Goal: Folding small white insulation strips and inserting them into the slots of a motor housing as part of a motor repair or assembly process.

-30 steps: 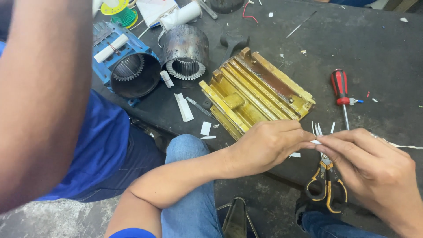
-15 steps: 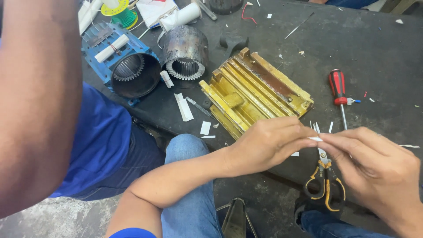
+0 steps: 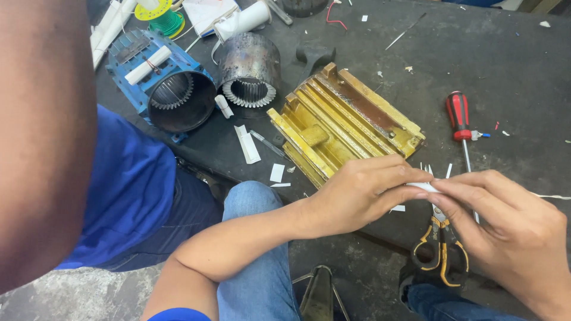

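**Both hands pinch a white strip**

While the left hand curls its fingers round one end, the right hand pinches the other, so both are closed on a small white strip held above the worktop's near edge. The strip looks thin, pale and short; most of it is hidden by fingertips, so its full shape cannot be told. Scissors with black-and-yellow handles lie just under the hands, partly covered. A red screwdriver lies beyond them, a yellow casing beside the left hand. Another person's arm blocks the left side.
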